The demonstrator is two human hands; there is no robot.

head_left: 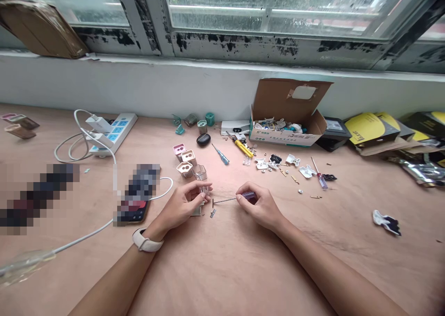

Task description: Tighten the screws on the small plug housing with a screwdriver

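Observation:
My left hand (187,199) is closed, its fingers pinching a small clear plastic piece (204,191). Wrapped around the purple handle of a screwdriver (225,200) is my right hand (259,205). The screwdriver's shaft points left, and at its tip is a small dark piece (213,203); I cannot tell if it is attached. Just below lies a small flat metal piece (212,213). A pale flat object (196,210) sits partly hidden under my left hand. Beyond that hand stand several two-hole pencil sharpeners (185,168) and a clear plastic cover (200,172).
An open cardboard box (285,137) of small parts stands at the back. Near it lie a yellow-handled tool (241,147), a blue screwdriver (221,154), a second purple-handled screwdriver (321,180) and white plastic parts (307,171). On the left are a phone (137,211) and a power strip (120,133).

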